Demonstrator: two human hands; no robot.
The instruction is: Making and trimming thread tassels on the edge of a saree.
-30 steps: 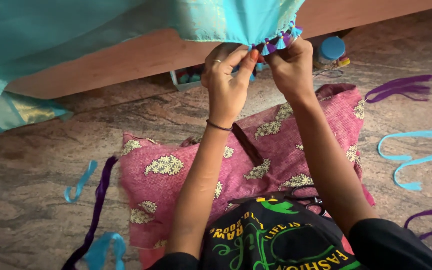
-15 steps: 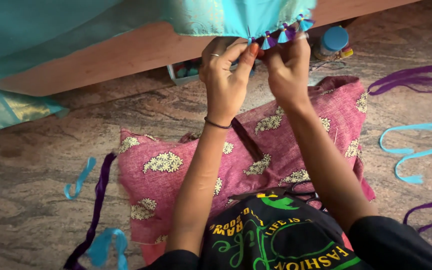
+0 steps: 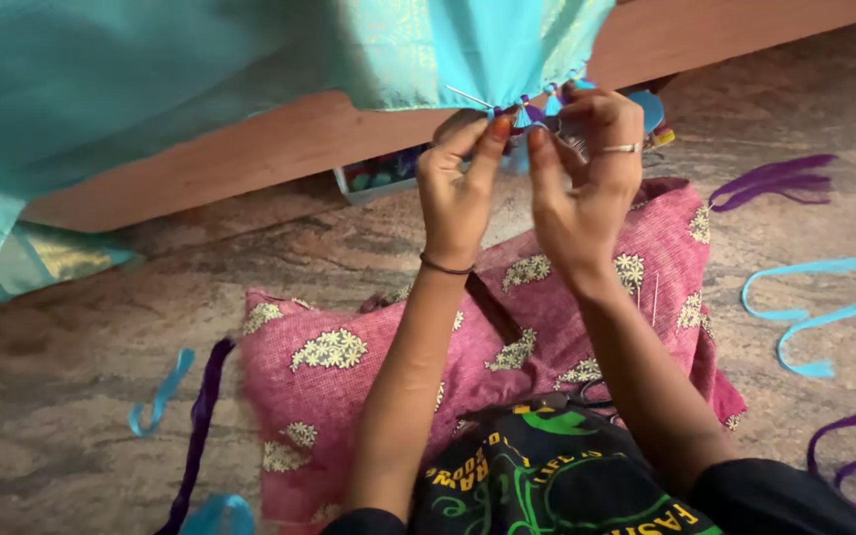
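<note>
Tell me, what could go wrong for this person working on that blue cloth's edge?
A thin needle sticks out of the turquoise cloth right beside the left hand, so a fingertip prick seems possible. Both the left hand and the right hand pinch the small tassels closely; a tug might loosen one. Another needle seems stuck in the pink cushion near the right forearm, which could get scratched.

Stone floor (image 3: 81, 396), mottled brown and grey. Lying directly on it: a pink cushion (image 3: 349, 367) with pale flower prints at centre; blue ribbons (image 3: 814, 307) and purple ribbons (image 3: 775, 178) at right; one blue strip (image 3: 160, 391) and one purple strip (image 3: 195, 436) at left.
</note>
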